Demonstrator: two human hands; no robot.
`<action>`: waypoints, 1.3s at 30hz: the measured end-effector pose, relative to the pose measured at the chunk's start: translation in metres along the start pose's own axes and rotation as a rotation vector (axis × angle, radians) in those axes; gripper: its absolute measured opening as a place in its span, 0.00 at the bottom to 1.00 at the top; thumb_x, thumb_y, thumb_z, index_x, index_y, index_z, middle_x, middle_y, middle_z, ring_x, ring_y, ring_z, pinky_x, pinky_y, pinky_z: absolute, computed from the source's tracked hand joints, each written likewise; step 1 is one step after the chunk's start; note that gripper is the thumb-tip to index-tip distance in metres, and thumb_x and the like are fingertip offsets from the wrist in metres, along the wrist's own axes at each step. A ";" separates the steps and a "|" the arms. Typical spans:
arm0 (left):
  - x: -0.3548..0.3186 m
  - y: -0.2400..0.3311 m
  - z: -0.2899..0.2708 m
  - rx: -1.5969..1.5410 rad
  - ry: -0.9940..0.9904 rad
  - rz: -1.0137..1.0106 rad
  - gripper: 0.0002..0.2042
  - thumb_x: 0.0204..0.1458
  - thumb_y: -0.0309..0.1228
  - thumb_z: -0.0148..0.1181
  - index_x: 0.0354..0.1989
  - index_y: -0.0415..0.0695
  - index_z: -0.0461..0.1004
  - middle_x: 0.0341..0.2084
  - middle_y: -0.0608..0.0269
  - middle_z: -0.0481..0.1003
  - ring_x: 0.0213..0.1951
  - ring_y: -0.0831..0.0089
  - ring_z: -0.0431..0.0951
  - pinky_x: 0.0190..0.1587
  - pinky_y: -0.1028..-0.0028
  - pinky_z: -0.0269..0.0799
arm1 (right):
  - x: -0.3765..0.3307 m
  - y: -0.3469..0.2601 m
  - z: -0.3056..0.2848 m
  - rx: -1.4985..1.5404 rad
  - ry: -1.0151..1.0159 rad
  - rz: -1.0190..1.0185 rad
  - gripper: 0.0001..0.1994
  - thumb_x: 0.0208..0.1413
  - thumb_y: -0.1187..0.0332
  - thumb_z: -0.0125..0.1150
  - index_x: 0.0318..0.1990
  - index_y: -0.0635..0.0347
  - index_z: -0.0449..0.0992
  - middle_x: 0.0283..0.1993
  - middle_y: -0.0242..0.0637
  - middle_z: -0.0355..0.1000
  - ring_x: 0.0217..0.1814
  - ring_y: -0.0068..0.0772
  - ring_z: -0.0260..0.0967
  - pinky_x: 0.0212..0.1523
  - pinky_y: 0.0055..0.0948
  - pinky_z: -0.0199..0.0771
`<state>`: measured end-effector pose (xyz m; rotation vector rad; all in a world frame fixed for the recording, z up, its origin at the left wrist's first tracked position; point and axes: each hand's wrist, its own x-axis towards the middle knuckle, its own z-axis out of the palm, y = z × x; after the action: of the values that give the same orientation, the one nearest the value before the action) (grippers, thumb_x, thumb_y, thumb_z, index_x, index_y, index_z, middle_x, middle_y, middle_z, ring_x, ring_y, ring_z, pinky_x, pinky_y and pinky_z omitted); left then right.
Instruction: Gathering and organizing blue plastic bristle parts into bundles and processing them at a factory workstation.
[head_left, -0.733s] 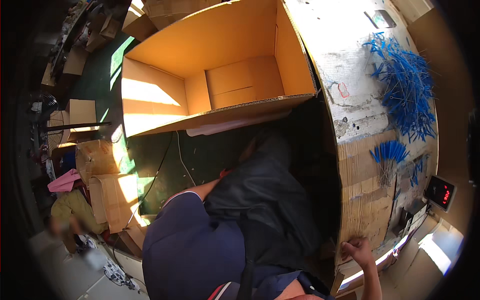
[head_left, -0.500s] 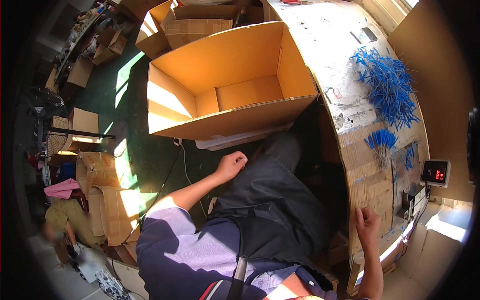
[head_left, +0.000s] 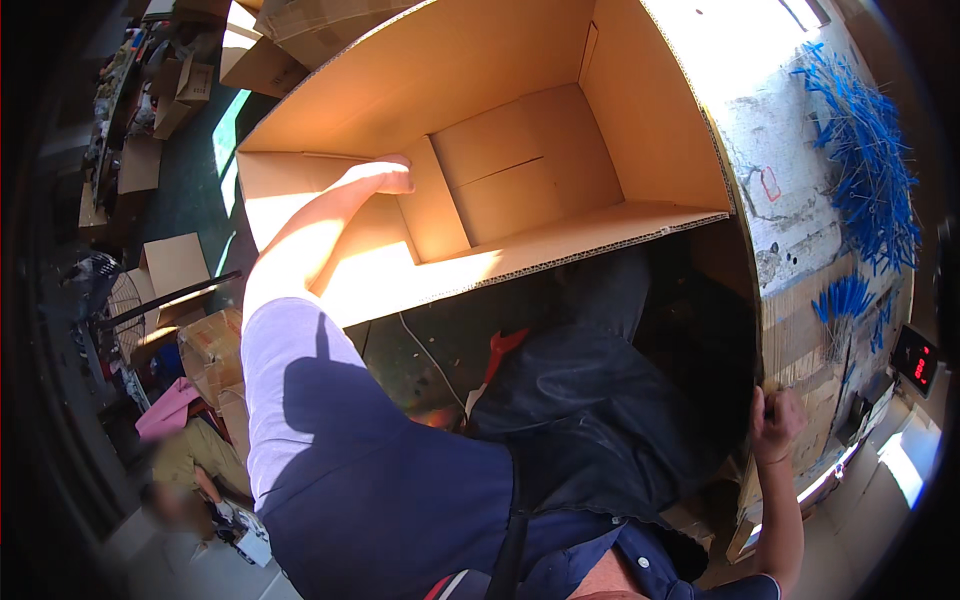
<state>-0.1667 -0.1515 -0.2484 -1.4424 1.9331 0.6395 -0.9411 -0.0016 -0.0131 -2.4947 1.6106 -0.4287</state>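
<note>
A large open cardboard box stands in front of me, its bottom flaps visible inside. My left hand reaches over its near-left side, down by the inner flap. The fingers of that hand are blurred and mostly turned away, so their grip is unclear. My right hand rests at the left edge of the worktable, fingers curled in, with nothing seen in them. Farther up the table are a small fanned bunch of blue-tipped thin sticks and a big loose heap of blue pieces.
A small device with a red digital display stands at the table's right side. On the left are a fan, several cardboard boxes and another person in tan clothing. A pale cable lies on the green floor.
My left hand has gone from beside my lap up into the box. My body leans forward, and the view has shifted closer to the box. My right hand stays at the table edge.
</note>
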 end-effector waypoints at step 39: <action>0.254 0.219 -0.036 -0.348 0.163 0.336 0.22 0.66 0.47 0.49 0.54 0.39 0.70 0.55 0.43 0.71 0.58 0.44 0.72 0.60 0.53 0.69 | 0.006 -0.002 -0.014 -0.024 -0.168 0.103 0.18 0.41 0.73 0.72 0.22 0.56 0.61 0.21 0.39 0.56 0.21 0.44 0.58 0.24 0.40 0.55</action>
<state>-0.4340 -0.2806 -0.4081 -1.4148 2.3048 1.0858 -0.9414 -0.0056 0.0016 -2.3795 1.6762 -0.1823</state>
